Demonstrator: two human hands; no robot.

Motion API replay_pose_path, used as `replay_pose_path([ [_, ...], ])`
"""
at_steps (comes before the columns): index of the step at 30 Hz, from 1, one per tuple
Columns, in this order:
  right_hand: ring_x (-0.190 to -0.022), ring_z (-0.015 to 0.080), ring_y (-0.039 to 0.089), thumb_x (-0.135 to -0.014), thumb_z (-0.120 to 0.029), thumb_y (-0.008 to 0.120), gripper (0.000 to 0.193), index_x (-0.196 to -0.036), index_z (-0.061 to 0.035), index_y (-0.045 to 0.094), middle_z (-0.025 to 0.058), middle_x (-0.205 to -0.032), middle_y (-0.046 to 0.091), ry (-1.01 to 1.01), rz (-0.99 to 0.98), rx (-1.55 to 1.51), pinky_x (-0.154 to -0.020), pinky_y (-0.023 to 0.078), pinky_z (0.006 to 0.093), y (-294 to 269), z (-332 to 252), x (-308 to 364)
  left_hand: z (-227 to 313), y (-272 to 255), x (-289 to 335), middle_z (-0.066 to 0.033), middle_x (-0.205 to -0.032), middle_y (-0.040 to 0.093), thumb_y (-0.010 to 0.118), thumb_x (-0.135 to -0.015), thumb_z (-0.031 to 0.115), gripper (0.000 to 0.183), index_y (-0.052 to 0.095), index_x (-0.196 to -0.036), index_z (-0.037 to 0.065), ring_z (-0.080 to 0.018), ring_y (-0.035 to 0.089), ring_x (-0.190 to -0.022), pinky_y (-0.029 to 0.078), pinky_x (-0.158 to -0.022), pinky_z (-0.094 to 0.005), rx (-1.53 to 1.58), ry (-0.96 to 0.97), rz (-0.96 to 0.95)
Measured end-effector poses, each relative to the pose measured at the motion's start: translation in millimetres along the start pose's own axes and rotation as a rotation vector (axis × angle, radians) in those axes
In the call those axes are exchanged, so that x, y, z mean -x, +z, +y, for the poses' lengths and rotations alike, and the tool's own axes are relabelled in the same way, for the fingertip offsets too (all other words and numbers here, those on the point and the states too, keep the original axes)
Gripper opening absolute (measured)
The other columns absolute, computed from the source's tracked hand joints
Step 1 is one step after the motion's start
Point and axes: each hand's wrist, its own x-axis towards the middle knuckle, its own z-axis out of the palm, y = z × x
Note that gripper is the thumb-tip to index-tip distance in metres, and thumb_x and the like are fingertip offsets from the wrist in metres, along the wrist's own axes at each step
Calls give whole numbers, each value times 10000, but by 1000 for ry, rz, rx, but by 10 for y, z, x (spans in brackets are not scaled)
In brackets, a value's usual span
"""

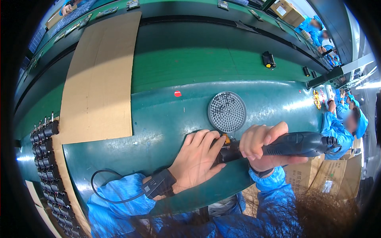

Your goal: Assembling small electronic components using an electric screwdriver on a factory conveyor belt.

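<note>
My right hand (260,144) is wrapped round a black electric screwdriver (297,143), which lies nearly level with its cord end to the right. Its front end points left, toward a small black part (228,154) on the bench. My left hand (197,156) is bent over that part and steadies it, fingers curled and thumb along its near side. A small orange-brown piece (226,138) shows at the part's far edge. Much of the part, and the screwdriver's tip, are hidden by my hands. Just beyond stands a round grey dish (245,115) with a studded inside and small dark bits in it.
A cardboard sheet (97,83) lies at the left, beside rows of black units (49,170). A black device with a yellow spot (268,60) sits at the far right on the green surface (198,65). Co-workers in blue sit at right, near cardboard boxes (331,176).
</note>
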Motion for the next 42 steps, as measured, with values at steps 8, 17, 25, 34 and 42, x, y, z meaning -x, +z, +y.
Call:
replay_pose_path([
  [8,-433,132,511,-803,-893,471,852,-981,-60,478,26,-596,529,67,-52,128,-377,455,291,71,41,-30,-9,9,-5,-122,-1290,508,806,-793,317,681,568,-1352,10,-310,468,-1254,393,-1037,-445,-41,13,-7],
  [17,-417,150,503,-764,-911,495,882,-929,-45,505,39,-563,527,102,16,93,-369,424,293,43,58,71,27,8,-1,-138,-1321,500,809,-786,337,712,547,-1368,21,-327,458,-1274,391,-1040,-454,-41,8,-9],
  [25,-560,174,574,-671,-944,482,975,-945,-12,571,38,-644,580,131,-190,95,-544,481,304,-19,4,13,58,26,14,-108,-1249,564,838,-744,294,592,617,-1225,30,-320,521,-1206,415,-988,-449,-60,81,87],
  [34,-456,127,447,-786,-958,292,931,-1023,-86,512,5,-578,444,-44,243,46,-455,403,304,-437,-598,-278,118,-21,-39,-107,-1211,576,832,-763,328,637,623,-1281,22,-316,537,-1150,441,-922,-426,-152,123,62],
  [42,-504,140,472,-879,-889,256,892,-1049,-48,499,24,-623,479,128,442,342,-533,426,311,-993,-515,37,105,-32,-89,-161,-1245,550,752,-851,391,648,576,-1307,-34,-346,529,-1146,454,-978,-450,-204,133,-31],
])
